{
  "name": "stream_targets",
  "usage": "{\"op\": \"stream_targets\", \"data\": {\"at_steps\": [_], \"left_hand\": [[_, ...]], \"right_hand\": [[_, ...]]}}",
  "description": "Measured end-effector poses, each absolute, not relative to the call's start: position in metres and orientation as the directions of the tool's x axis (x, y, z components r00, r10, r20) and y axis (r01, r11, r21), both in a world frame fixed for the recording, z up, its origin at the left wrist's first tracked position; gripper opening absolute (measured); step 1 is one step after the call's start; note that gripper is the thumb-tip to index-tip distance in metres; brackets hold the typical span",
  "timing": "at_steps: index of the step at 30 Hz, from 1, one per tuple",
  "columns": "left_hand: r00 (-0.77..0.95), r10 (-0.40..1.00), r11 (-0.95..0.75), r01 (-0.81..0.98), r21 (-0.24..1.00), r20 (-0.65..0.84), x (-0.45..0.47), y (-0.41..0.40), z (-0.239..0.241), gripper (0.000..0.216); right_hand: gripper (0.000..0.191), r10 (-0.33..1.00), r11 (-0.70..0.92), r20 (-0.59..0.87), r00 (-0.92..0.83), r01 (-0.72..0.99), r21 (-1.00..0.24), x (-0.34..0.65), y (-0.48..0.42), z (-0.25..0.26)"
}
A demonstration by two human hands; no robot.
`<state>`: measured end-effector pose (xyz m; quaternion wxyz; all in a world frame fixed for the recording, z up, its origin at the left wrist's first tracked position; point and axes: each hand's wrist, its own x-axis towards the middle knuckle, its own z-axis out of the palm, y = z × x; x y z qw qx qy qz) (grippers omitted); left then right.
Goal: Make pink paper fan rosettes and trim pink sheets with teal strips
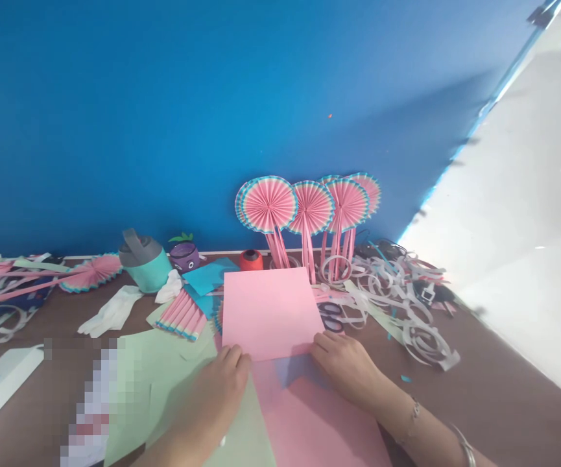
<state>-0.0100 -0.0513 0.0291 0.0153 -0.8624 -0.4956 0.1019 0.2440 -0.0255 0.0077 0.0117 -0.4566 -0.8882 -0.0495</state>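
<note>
A pink paper sheet [266, 311] lies on the brown table [479, 389], its far half raised as it is folded over the near half [319, 421]. My left hand [214, 395] presses on the paper's near-left fold corner, fingers curled and close together. My right hand [346, 363] pinches the near-right corner of the raised flap, fingers bent on the paper's edge. A pale green sheet [163, 370] lies under my left hand and to its left.
Several pink pleated paper fans [309, 207] on sticks lean against the blue wall. A teal bottle [144, 261], a purple toy [185, 254], an orange spool [251, 259], a white glove [109, 312], scissors [331, 319], folded pink strips [181, 315] and curled paper strips [406, 305] crowd the table's back.
</note>
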Motion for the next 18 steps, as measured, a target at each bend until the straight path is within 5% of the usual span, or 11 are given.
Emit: {"op": "stream_targets", "data": {"at_steps": [10, 14, 18], "left_hand": [[0.539, 0.834, -0.549, 0.833, -0.072, -0.121, -0.012, -0.044, 0.025, 0.032], [0.537, 0.841, -0.541, 0.838, -0.069, -0.066, -0.012, -0.045, 0.023, 0.031], [0.491, 0.871, -0.487, 0.870, 0.073, -0.033, -0.013, -0.044, 0.015, 0.034]], "right_hand": [[0.021, 0.758, 0.637, 0.140, -0.637, 0.769, 0.053, 0.247, -0.019, 0.005], [0.019, 0.784, 0.616, 0.132, -0.606, 0.786, -0.049, 0.245, -0.020, 0.012], [0.020, 0.823, 0.566, 0.096, -0.559, 0.799, -0.200, 0.244, -0.021, 0.017]]}}
